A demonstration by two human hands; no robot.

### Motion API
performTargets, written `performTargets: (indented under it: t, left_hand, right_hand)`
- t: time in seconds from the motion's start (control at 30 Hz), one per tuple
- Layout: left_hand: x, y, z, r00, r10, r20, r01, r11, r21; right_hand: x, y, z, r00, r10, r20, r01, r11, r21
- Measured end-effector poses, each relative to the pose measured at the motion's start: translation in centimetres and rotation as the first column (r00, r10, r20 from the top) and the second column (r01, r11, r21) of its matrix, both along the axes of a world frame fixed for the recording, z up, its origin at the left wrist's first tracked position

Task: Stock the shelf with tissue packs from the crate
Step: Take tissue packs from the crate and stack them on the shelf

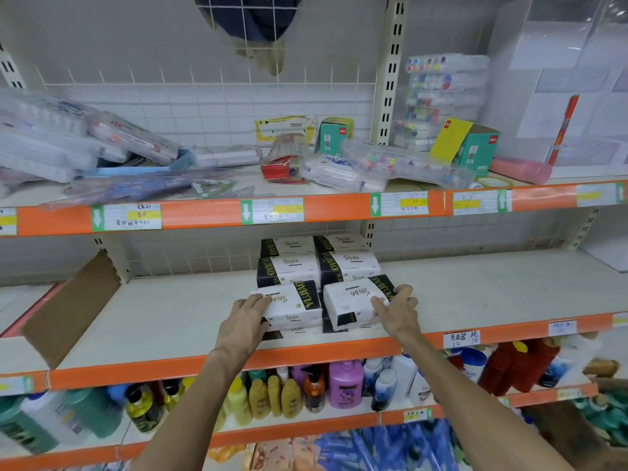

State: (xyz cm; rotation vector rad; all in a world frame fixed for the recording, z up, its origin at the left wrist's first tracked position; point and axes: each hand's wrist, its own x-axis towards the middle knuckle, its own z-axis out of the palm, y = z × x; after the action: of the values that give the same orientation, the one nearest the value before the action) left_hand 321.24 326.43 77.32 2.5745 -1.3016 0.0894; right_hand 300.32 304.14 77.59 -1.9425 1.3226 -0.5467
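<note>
The left hand (245, 321) is gripping the left pack (295, 304), fingers curled over its top, while the right hand (397, 309) is clasping the right pack (351, 300) at its end, both packs sitting on lower packs near the shelf (163, 321) front, just before the rear stacks (319, 263).

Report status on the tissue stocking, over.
Left hand grips left tissue pack. Right hand grips right tissue pack. Both on shelf, front row. Cardboard well aside.
</note>
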Motion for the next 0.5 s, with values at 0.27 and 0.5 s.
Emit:
performTargets:
  t: [0.27,0.5]
  left_hand:
    - [-0.2,-0.7,0.7,1.0,0.01,-0.009,-0.01,1.0,0.018]
    - [0.0,-0.7,1.4,0.999,-0.05,0.02,0.05,0.999,0.012]
  right_hand:
    - [1.5,1.8,1.1,0.895,0.125,-0.429,-0.338,0.817,-0.467]
    - [3.8,5.1,0.6,0.804,0.118,-0.583,-0.362,0.875,-0.322]
